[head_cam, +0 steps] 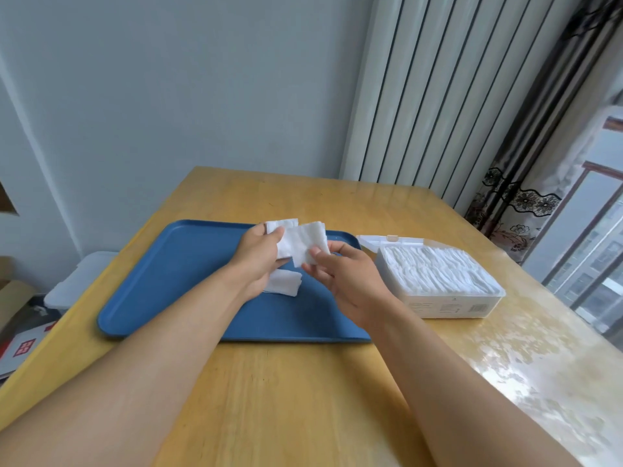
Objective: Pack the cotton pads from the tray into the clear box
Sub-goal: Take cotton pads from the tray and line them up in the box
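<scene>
Both hands, left hand [258,251] and right hand [340,271], pinch cotton pads [303,242] in their fingers above the blue tray [161,284], left of the clear box [438,281].

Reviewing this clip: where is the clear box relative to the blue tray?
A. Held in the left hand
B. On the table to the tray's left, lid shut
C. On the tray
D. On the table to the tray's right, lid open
D: the clear box stands on the table right of the blue tray, lid open, pads inside.
</scene>
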`<state>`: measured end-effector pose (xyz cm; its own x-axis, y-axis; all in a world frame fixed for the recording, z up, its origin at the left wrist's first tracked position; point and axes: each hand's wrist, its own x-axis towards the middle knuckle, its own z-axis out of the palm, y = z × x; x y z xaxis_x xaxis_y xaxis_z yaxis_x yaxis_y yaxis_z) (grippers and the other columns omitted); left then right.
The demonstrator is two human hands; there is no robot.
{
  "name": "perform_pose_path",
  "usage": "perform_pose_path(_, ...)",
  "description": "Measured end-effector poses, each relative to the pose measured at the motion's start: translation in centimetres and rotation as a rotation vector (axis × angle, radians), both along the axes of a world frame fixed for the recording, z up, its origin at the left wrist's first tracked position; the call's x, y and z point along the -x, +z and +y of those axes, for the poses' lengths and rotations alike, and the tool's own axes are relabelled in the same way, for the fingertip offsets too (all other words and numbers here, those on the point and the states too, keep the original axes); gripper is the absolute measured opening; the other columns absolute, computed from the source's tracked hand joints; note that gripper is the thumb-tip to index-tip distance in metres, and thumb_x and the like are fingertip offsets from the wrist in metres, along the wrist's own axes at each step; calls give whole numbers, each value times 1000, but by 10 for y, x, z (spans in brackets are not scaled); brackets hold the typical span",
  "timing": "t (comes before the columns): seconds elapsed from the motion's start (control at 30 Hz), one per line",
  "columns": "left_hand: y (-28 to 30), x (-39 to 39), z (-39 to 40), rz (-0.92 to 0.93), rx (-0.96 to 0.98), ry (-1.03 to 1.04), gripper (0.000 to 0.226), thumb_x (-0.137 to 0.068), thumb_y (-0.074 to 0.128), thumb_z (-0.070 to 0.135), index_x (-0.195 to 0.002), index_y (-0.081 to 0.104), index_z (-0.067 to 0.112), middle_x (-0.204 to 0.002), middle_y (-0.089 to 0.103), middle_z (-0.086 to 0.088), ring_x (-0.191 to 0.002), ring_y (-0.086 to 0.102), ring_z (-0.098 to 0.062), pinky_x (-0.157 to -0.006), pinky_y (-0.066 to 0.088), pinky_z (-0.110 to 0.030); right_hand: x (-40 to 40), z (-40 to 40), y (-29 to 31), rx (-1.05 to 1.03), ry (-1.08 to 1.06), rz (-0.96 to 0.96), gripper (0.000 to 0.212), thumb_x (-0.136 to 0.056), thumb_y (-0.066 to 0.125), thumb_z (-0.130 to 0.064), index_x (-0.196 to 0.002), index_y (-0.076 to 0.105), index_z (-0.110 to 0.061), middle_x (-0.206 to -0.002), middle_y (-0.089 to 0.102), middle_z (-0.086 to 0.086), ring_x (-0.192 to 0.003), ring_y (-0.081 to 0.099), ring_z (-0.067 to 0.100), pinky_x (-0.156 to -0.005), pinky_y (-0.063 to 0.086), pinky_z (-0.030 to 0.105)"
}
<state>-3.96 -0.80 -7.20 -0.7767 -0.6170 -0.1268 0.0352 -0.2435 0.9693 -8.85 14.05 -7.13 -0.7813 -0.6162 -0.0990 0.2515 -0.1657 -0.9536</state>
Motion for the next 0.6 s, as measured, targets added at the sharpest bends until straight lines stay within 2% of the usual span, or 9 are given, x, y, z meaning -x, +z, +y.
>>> perform_pose_path(0.07, 4, -1, 7, 14, 4, -27, 25, -108, 43, 9, -109, 68, 12, -102, 74, -9, -84, 71, -19, -70, 57, -29, -5, -1, 5, 108, 61, -110, 23, -99, 63, -6, -120, 61, 4, -98, 76, 11, -88, 74, 19, -100, 54, 31)
perform_pose_path(0.13, 9, -4, 14, 32, 5, -53, 31, -102, 40, -1, -110, 69, 8, -92, 74, -12, -75, 69, -23, -64, 56, -31, -7, -2, 6, 123, 44, -129, 19, -99, 62, -6, -117, 61, 1, -94, 77, 11, -82, 74, 17, -88, 59, 27)
perform_pose_path(0.17, 11, -5, 16, 51, 3, -67, 35, -99, 38, -5, -110, 69, 6, -91, 74, -16, -78, 69, -28, -70, 55, -36, -8, -3, 6, 93, 23, -112, 18, -100, 62, -8, -116, 61, -1, -93, 76, 10, -80, 74, 15, -78, 61, 24)
perform_pose_path(0.23, 13, -4, 20, 84, -12, -92, 36, -97, 37, -4, -114, 69, 2, -104, 73, -28, -96, 69, -44, -85, 54, -52, -9, -2, 6, -7, -13, -41, 20, -99, 65, -16, -117, 62, -8, -94, 76, 6, -80, 74, 11, -59, 54, 21)
perform_pose_path(0.3, 11, -1, 21, 111, -52, -111, 35, -102, 39, 9, -122, 65, -3, -115, 69, -34, -111, 64, -53, -94, 49, -61, -8, -1, 6, -87, -38, 12, 24, -98, 66, -23, -120, 63, -12, -94, 77, 0, -82, 72, 6, -53, 44, 21)
perform_pose_path(0.4, 10, 2, 21, 116, -122, -164, 62, -104, 44, 49, -125, 65, -5, -118, 71, -27, -104, 68, -41, -94, 49, -52, -8, -1, 7, -112, -65, 5, 26, -96, 69, -26, -120, 67, -15, -93, 77, -5, -77, 69, 4, -50, 38, 20)
perform_pose_path(0.43, 10, 2, 21, 116, -118, -186, 68, -102, 45, 57, -124, 66, -4, -116, 72, -23, -101, 69, -36, -93, 50, -49, -8, -2, 7, -115, -70, -1, 26, -96, 69, -26, -119, 68, -16, -92, 76, -6, -76, 69, 4, -50, 38, 19)
perform_pose_path(0.5, 11, 2, 24, 124, -74, -203, 60, -100, 53, 52, -124, 66, -2, -112, 74, -18, -96, 70, -29, -87, 53, -44, -7, -1, 6, -112, -72, -6, 25, -96, 70, -26, -119, 70, -16, -90, 76, -7, -74, 67, 4, -49, 37, 18)
perform_pose_path(0.6, 7, 2, 28, 106, 58, -175, 31, -103, 58, 24, -123, 65, 2, -114, 75, -14, -99, 71, -28, -81, 56, -37, -8, 1, 6, -88, -59, -28, 26, -95, 71, -26, -119, 70, -16, -90, 75, -8, -73, 66, 4, -50, 37, 18)
